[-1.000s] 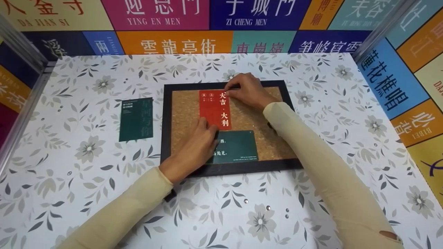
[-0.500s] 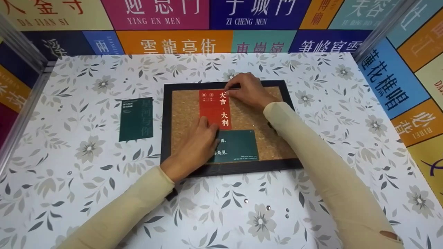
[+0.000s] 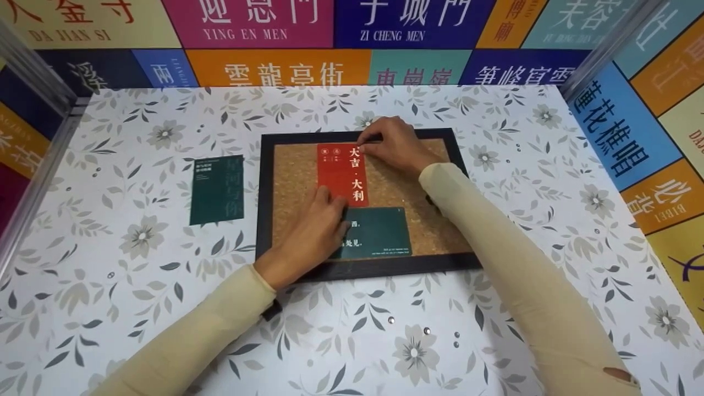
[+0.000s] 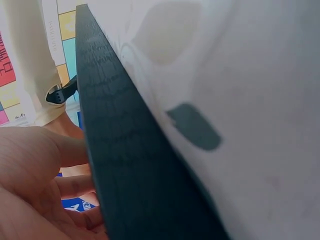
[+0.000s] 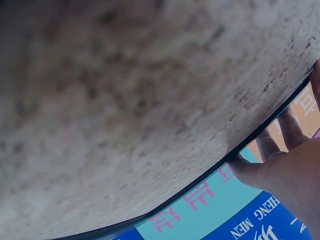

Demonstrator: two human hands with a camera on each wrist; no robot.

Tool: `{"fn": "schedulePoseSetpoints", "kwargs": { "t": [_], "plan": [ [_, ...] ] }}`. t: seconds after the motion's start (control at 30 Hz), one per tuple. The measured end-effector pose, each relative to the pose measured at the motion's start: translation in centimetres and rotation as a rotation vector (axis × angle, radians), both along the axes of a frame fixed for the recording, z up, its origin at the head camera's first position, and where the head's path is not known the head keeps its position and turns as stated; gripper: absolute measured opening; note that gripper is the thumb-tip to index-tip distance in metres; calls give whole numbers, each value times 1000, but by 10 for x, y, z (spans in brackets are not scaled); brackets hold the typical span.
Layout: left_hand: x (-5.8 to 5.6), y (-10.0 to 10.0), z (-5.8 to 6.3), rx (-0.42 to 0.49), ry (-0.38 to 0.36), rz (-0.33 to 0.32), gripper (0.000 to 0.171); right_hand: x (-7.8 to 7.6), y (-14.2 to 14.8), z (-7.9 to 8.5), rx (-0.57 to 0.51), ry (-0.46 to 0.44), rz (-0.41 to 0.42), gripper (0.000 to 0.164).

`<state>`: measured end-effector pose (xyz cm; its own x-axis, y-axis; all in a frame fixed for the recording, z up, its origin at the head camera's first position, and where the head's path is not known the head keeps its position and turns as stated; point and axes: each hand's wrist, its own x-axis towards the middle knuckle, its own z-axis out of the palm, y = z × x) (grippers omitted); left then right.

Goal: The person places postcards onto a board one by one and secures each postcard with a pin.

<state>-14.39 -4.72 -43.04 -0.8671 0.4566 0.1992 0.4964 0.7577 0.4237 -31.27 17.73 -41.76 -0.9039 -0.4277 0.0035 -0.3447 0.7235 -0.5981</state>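
A red card [image 3: 342, 175] with white Chinese characters lies upright in the upper middle of a black-framed cork board [image 3: 294, 165]. Below it is a dark green card [image 3: 379, 232], turned sideways and partly hidden by my left hand [image 3: 311, 225], whose fingertips rest on the red card's lower left. My right hand [image 3: 393, 144] has its thumb and index fingertips close together at the red card's top right corner; I cannot tell what is between them. The left wrist view shows the black frame [image 4: 125, 140] beside that hand's loosely bent fingers. In the right wrist view, the cork surface [image 5: 150, 100] looms close.
Left of the board, another dark green card [image 3: 216, 190] lies on the floral tablecloth [image 3: 165, 308]. Two small shiny round pieces, one a stud [image 3: 391, 320], show in front of the board. Colourful panels [image 3: 275, 67] with large characters stand behind and at both sides.
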Motion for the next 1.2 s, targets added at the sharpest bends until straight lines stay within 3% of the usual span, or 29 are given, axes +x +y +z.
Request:
{"fn": "schedulePoseSetpoints", "kwargs": {
  "t": [0.37, 0.83, 0.9, 0.97, 1.13, 1.2],
  "plan": [
    [8, -6, 7, 83, -81, 5, 29, 4, 0, 0, -21, 3, 3, 17],
    [24, -12, 6, 130, 3, -31, 20, 3, 0, -2, -24, 1, 4, 18],
    [27, -12, 5, 149, 6, -35, 21, 3, 0, -2, -26, -5, 5, 18],
    [28, -13, -6, 168, 14, -25, 24, 2, 0, -2, -29, -12, 3, 18],
    [39, -11, -7, 197, -61, 22, 34, 3, 1, -1, -31, -20, -3, 18],
    [46, -10, 3, 191, -96, 38, 39, 3, 1, 0, -34, -21, -8, 18]
  ]
}}
